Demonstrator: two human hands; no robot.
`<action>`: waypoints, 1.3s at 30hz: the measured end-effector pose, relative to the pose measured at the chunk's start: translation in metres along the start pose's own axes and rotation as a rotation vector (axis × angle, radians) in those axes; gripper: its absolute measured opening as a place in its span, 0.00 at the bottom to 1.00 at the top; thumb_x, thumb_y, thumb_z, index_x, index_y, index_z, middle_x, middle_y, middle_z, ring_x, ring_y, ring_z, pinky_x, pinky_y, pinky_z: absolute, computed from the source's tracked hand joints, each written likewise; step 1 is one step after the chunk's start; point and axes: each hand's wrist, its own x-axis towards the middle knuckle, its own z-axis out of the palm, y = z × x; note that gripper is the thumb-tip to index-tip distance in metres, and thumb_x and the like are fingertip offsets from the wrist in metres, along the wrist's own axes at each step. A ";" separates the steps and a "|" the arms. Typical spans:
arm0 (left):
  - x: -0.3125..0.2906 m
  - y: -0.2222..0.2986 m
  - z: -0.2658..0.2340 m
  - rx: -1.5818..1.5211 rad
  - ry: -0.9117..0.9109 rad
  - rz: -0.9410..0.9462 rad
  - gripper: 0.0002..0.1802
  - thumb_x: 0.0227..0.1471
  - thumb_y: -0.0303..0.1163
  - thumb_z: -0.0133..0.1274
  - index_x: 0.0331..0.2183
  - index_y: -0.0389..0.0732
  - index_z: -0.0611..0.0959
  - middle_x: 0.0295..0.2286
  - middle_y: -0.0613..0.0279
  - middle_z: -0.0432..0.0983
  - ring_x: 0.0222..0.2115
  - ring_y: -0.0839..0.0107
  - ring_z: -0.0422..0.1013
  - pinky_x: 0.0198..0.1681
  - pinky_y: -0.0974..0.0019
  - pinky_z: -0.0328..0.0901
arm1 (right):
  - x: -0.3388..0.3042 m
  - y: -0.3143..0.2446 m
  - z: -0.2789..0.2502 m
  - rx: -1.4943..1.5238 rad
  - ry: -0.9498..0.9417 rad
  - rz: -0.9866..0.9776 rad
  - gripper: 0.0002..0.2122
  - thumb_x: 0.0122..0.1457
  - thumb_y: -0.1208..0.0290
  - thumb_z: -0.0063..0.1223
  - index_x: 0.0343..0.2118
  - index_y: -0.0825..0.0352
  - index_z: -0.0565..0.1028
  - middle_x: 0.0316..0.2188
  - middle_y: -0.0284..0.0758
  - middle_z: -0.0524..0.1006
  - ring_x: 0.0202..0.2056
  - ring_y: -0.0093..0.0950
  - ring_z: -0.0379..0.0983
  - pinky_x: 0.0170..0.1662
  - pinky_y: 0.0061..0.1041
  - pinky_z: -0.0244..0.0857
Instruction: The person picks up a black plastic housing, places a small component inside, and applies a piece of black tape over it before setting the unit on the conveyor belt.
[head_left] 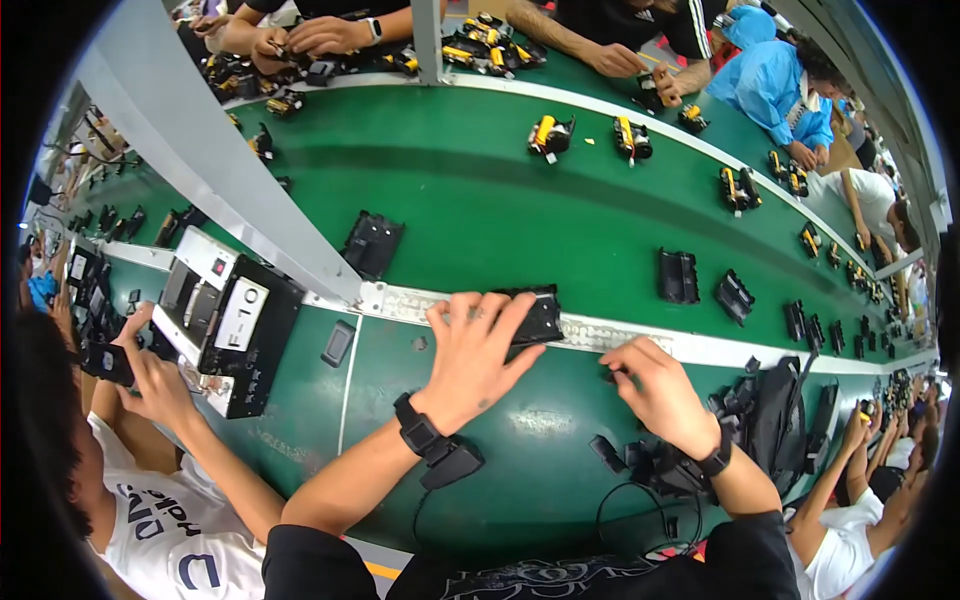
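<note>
Green table (pixel 520 440): flat black plastic housing (pixel 535 312), roughly rectangular, ribbed top, lies across the metal rail (pixel 640 338) at the table's far edge. Left hand (pixel 478 352), fingers spread, presses on it. Right hand (pixel 655 385), fingers curled, pinches a small black part (pixel 612 375) just beside.

I'm sitting at a long green conveyor belt (pixel 480 200) edged by a metal rail (pixel 640 340), a grey beam (pixel 200 150) crossing overhead, co-workers lining both sides.

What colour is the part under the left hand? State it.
Black; the plastic part under the left hand, head view.
</note>
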 end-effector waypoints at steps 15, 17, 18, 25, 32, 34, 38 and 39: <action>0.005 -0.012 -0.001 -0.231 -0.039 -0.135 0.27 0.44 0.46 0.76 0.44 0.44 0.86 0.45 0.66 0.78 0.48 0.59 0.67 0.51 0.54 0.55 | 0.101 -0.016 0.009 -0.119 -0.058 -0.280 0.06 0.59 0.76 0.63 0.39 0.66 0.80 0.37 0.37 0.77 0.41 0.41 0.74 0.45 0.38 0.71; 0.005 -0.010 -0.001 -0.236 -0.049 -0.138 0.27 0.45 0.47 0.76 0.44 0.44 0.86 0.44 0.67 0.77 0.48 0.59 0.66 0.51 0.53 0.54 | 0.107 -0.014 0.014 -0.135 -0.096 -0.271 0.06 0.60 0.76 0.63 0.39 0.66 0.80 0.37 0.37 0.76 0.41 0.41 0.74 0.45 0.38 0.71; 0.006 -0.011 -0.001 -0.234 -0.048 -0.132 0.27 0.45 0.47 0.75 0.44 0.44 0.86 0.44 0.68 0.77 0.48 0.59 0.66 0.50 0.53 0.54 | 0.110 -0.012 0.017 -0.158 -0.121 -0.272 0.06 0.60 0.76 0.63 0.38 0.66 0.79 0.37 0.38 0.76 0.41 0.41 0.74 0.45 0.38 0.71; 0.009 -0.014 -0.002 -0.265 -0.066 -0.130 0.26 0.46 0.46 0.75 0.45 0.45 0.86 0.44 0.69 0.77 0.48 0.59 0.66 0.50 0.52 0.54 | 0.121 -0.012 0.022 -0.273 -0.114 -0.364 0.05 0.59 0.76 0.62 0.36 0.67 0.77 0.36 0.37 0.75 0.41 0.40 0.73 0.44 0.39 0.71; 0.008 -0.015 -0.001 -0.267 -0.064 -0.122 0.26 0.47 0.45 0.75 0.45 0.46 0.86 0.45 0.69 0.79 0.48 0.59 0.67 0.50 0.52 0.55 | 0.121 -0.004 0.028 -0.233 -0.164 -0.320 0.06 0.57 0.76 0.62 0.36 0.68 0.77 0.36 0.39 0.75 0.42 0.41 0.74 0.44 0.39 0.71; 0.010 -0.014 0.001 -0.271 -0.061 -0.121 0.26 0.46 0.44 0.75 0.45 0.45 0.86 0.45 0.69 0.79 0.48 0.59 0.67 0.50 0.52 0.55 | 0.125 -0.004 0.026 -0.272 -0.158 -0.358 0.06 0.56 0.77 0.61 0.36 0.69 0.78 0.35 0.40 0.76 0.42 0.42 0.75 0.45 0.40 0.71; 0.017 -0.012 0.000 -0.294 -0.076 -0.123 0.26 0.46 0.42 0.75 0.45 0.44 0.86 0.45 0.68 0.79 0.48 0.57 0.68 0.51 0.53 0.56 | 0.135 -0.011 0.013 -0.309 -0.248 -0.347 0.07 0.56 0.79 0.61 0.37 0.70 0.79 0.33 0.43 0.78 0.41 0.44 0.78 0.45 0.41 0.72; 0.017 -0.011 -0.002 -0.303 -0.076 -0.121 0.26 0.45 0.41 0.75 0.45 0.44 0.86 0.45 0.68 0.79 0.48 0.57 0.68 0.51 0.53 0.57 | 0.137 -0.013 0.013 -0.323 -0.291 -0.339 0.07 0.56 0.79 0.60 0.38 0.70 0.80 0.33 0.43 0.79 0.40 0.46 0.79 0.45 0.42 0.73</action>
